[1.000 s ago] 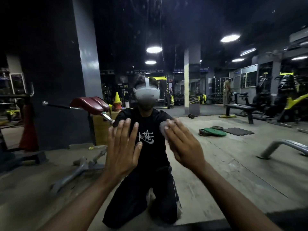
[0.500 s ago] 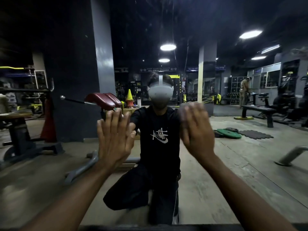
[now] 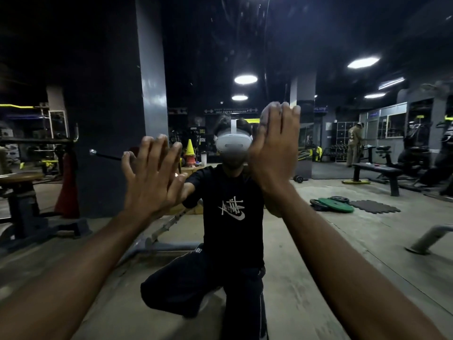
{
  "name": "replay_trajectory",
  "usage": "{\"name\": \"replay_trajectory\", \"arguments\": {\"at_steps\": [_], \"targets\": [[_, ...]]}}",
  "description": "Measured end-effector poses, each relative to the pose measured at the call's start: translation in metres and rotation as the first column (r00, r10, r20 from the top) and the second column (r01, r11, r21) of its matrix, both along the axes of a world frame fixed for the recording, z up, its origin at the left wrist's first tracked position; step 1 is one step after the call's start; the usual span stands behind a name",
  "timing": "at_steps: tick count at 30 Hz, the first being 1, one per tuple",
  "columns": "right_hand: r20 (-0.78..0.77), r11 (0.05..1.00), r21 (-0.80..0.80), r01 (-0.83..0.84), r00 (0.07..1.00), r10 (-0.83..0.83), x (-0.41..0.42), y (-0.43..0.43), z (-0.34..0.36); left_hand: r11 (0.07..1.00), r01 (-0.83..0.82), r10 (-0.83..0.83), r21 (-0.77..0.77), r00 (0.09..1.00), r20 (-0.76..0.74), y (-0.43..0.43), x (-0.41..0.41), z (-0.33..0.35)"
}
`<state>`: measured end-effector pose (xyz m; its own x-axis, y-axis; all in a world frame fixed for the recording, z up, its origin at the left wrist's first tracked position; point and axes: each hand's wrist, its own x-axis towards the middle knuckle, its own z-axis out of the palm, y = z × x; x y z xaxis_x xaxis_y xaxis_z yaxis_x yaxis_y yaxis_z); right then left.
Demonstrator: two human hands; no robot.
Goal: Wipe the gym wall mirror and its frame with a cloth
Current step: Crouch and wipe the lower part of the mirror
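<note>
The wall mirror (image 3: 98,69) fills the whole view and reflects me kneeling in front of it. My left hand (image 3: 152,175) lies flat on the glass with straight, spread fingers and holds nothing. Higher and to the right, my right hand (image 3: 274,148) presses flat against the glass with straight fingers together. The pale cloth (image 3: 262,119) is under that palm; only a sliver shows beside the index finger and at the fingertips. No part of the mirror's frame shows.
The reflection shows a grey pillar (image 3: 152,69), a bench machine (image 3: 157,239) behind me, green weight plates (image 3: 335,204) on the floor, a flat bench (image 3: 377,170) and a person standing at the far right (image 3: 354,146).
My right hand has slid upward on the glass with the cloth, from chest height to head height of the reflection. The left hand rose a little and the view tilted up.
</note>
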<state>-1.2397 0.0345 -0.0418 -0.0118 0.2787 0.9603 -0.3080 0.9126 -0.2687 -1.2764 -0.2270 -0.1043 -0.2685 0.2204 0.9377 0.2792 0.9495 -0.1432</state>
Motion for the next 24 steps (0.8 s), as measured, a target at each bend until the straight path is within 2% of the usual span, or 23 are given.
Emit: {"name": "replay_trajectory", "arguments": {"at_steps": [1, 3, 6, 8, 9, 10, 11, 13, 14, 15, 16, 18, 21, 22, 23, 24], "targets": [[0.001, 1.000, -0.022, 0.003, 1.000, -0.003, -0.002, -0.017, 0.006, 1.000, 0.010, -0.010, -0.009, 1.000, -0.009, -0.001, -0.002, -0.002], [0.004, 0.987, 0.158, -0.022, 1.000, 0.022, -0.007, -0.052, 0.002, 0.999, 0.034, -0.034, -0.014, 0.999, -0.014, -0.003, -0.006, -0.004], [0.063, 0.821, 0.569, -0.048, 0.998, 0.015, -0.011, -0.066, -0.027, 0.996, 0.076, -0.076, -0.038, 0.997, 0.000, -0.005, -0.005, -0.001], [0.073, 0.715, 0.699, -0.031, 0.997, -0.028, -0.008, -0.040, -0.042, 0.992, 0.112, -0.112, -0.054, 0.994, 0.004, -0.010, -0.004, -0.007], [0.072, 0.703, 0.712, -0.012, 0.996, -0.057, -0.006, -0.022, -0.050, 0.991, 0.120, -0.121, -0.057, 0.993, -0.009, -0.014, -0.004, -0.014], [0.080, 0.743, 0.670, 0.006, 0.994, -0.080, -0.001, -0.010, -0.061, 0.992, 0.112, -0.113, -0.052, 0.993, -0.020, -0.023, -0.003, -0.024], [0.087, 0.832, 0.554, 0.009, 0.994, -0.068, 0.003, 0.001, -0.071, 0.994, 0.096, -0.097, -0.045, 0.995, -0.034, -0.031, -0.004, -0.036], [0.060, 0.988, 0.153, 0.010, 0.998, -0.019, 0.007, -0.005, -0.088, 0.997, 0.050, -0.052, -0.058, 0.998, -0.040, -0.050, -0.006, -0.063], [0.036, 0.999, -0.042, 0.010, 0.999, -0.008, 0.006, -0.023, -0.095, 0.996, 0.024, -0.027, -0.084, 0.999, -0.039, -0.058, -0.008, -0.073], [0.024, 0.990, -0.142, 0.013, 1.000, -0.010, 0.003, -0.050, -0.105, 0.994, 0.016, -0.020, -0.110, 0.999, -0.027, -0.069, -0.009, -0.082], [0.009, 0.992, -0.123, 0.017, 1.000, -0.016, 0.001, -0.068, -0.113, 0.991, 0.020, -0.024, -0.134, 0.999, -0.028, -0.069, -0.009, -0.085], [0.048, 0.989, 0.146, -0.002, 0.999, -0.005, -0.005, -0.101, -0.135, 0.988, 0.032, -0.035, -0.154, 0.999, -0.018, -0.071, -0.010, -0.084], [0.128, 0.820, 0.571, -0.053, 0.992, -0.024, -0.005, -0.087, -0.145, 0.989, 0.053, -0.054, -0.139, 0.998, -0.007, -0.070, -0.008, -0.083], [0.122, 0.770, 0.637, -0.041, 0.991, -0.048, -0.003, -0.073, -0.142, 0.989, 0.061, -0.062, -0.136, 0.998, -0.002, -0.070, -0.007, -0.085], [0.104, 0.768, 0.641, -0.006, 0.991, -0.079, -0.001, -0.061, -0.140, 0.989, 0.075, -0.076, -0.130, 0.997, 0.004, -0.071, -0.006, -0.088], [0.076, 0.824, 0.565, 0.043, 0.992, -0.104, 0.002, -0.049, -0.140, 0.987, 0.085, -0.085, -0.133, 0.996, 0.006, -0.074, -0.006, -0.089]]}}
